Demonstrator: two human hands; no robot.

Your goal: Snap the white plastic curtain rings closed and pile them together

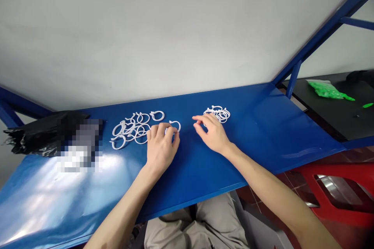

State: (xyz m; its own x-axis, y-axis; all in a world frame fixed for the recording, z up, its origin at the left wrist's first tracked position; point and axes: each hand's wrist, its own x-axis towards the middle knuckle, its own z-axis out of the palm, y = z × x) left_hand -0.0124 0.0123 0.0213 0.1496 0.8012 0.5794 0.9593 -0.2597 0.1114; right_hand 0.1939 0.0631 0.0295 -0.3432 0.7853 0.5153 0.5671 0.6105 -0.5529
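Note:
A loose spread of white plastic rings (pixel 128 128), each open-looking with small tabs at its ends, lies on the blue table (pixel 193 167) to the left. My left hand (pixel 162 144) is at the right side of this spread, its fingers curled down on a single white ring (pixel 179 123); part of that ring is hidden behind the fingers. My right hand (pixel 214 134) is just in front of a smaller, tighter pile of white rings (pixel 223 114) and covers some of it. Its thumb and index finger are apart, with nothing visible between them.
A black plastic bag (pixel 37 132) lies at the left, beside a pixelated flat object (pixel 84 140). A pale wall (pixel 175 35) rises behind the table. Blue frame bars (pixel 293 79), a green bag (pixel 327 88) on a black table and a red stool (pixel 336 194) are at right.

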